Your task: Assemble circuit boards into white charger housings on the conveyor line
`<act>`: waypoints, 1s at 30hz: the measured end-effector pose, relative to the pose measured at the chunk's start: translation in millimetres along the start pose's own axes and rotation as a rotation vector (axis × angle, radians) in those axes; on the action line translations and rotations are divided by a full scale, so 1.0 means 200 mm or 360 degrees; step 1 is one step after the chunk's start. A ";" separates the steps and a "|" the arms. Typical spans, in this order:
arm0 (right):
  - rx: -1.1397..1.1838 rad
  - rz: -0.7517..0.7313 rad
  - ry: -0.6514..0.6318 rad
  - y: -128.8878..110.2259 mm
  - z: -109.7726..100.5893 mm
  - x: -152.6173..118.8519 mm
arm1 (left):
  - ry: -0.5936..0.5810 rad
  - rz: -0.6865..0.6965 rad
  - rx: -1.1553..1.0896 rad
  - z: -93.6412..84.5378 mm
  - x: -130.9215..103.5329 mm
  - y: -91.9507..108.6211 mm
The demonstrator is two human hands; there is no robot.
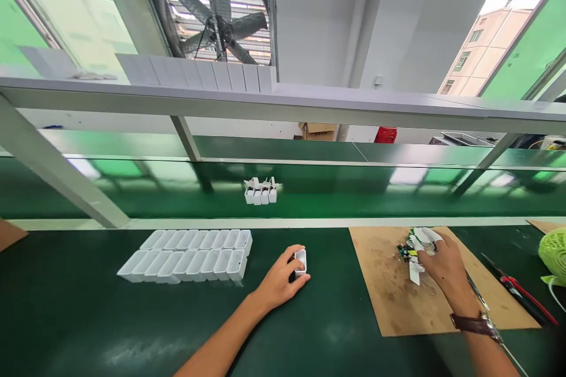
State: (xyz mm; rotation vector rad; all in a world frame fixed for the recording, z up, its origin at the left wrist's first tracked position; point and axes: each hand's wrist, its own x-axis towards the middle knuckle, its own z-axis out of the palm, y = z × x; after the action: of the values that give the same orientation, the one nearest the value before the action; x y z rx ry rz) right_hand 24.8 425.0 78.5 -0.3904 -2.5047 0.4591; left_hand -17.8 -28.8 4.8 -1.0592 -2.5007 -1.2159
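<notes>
My left hand (280, 280) is closed around a small white open-topped plastic box (300, 260) on the dark green table. Over at the brown board, my right hand (446, 262) reaches down into a small group of green circuit boards (404, 252) with white pieces. White material covers or lies at its fingertips. Its fingers are bent together, but what they pinch is hidden. A slim metal tool (477, 290) lies partly behind the right wrist, which has a watch (475, 324) on it.
Two rows of white boxes (186, 256) stand on the left. Brown board (384, 306) lies under the circuit boards. Red-and-black pliers-like tool (519, 291) and a light green roll (555, 253) are at right. Several white parts (260, 193) sit on the ledge behind the metal rail (309, 223).
</notes>
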 end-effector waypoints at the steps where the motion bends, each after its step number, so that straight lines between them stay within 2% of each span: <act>1: 0.0181 0.0016 -0.0034 -0.04 0.00 -0.01 | 0.0011 0.0006 0.0002 0.00 0.00 0.00; 3: 0.0598 0.0030 -0.0247 -0.15 0.02 -0.05 | 0.0021 -0.0001 0.0009 0.00 0.00 -0.01; 6: 0.1105 -0.0028 -0.0860 -0.41 0.15 -0.16 | 0.0039 -0.0017 -0.0008 0.02 0.00 -0.03; 8: 0.1123 -0.0130 -0.1143 -0.59 0.28 -0.24 | 0.0058 -0.0029 -0.0031 0.02 0.00 -0.03; 11: 0.0984 -0.0202 -0.1215 -0.79 0.45 -0.31 | 0.0079 -0.0042 -0.0045 0.00 -0.02 -0.03; 13: 0.0873 -0.0268 -0.1162 -0.86 0.52 -0.31 | 0.0077 -0.0043 -0.0035 -0.01 -0.03 -0.02; 16: 0.0730 -0.0404 -0.1082 -0.88 0.53 -0.29 | 0.0070 -0.0053 -0.0033 -0.02 -0.04 -0.03; 23: 0.0595 -0.0801 -0.1167 -0.78 0.48 -0.33 | 0.0099 -0.0217 -0.0135 -0.01 -0.03 -0.04; 26: 0.0662 -0.0790 -0.1094 -0.75 0.50 -0.35 | 0.0084 -0.0222 -0.0183 -0.03 -0.02 -0.02; 30: 0.0957 -0.0640 -0.1004 -0.75 0.51 -0.38 | 0.0052 -0.0146 -0.0315 -0.06 -0.02 -0.01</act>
State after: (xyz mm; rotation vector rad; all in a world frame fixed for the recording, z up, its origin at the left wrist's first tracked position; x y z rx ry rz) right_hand 0.9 237.4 23.6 0.5640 -2.7328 1.2627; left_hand -18.6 -40.1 8.7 -0.9660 -2.4696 -1.5207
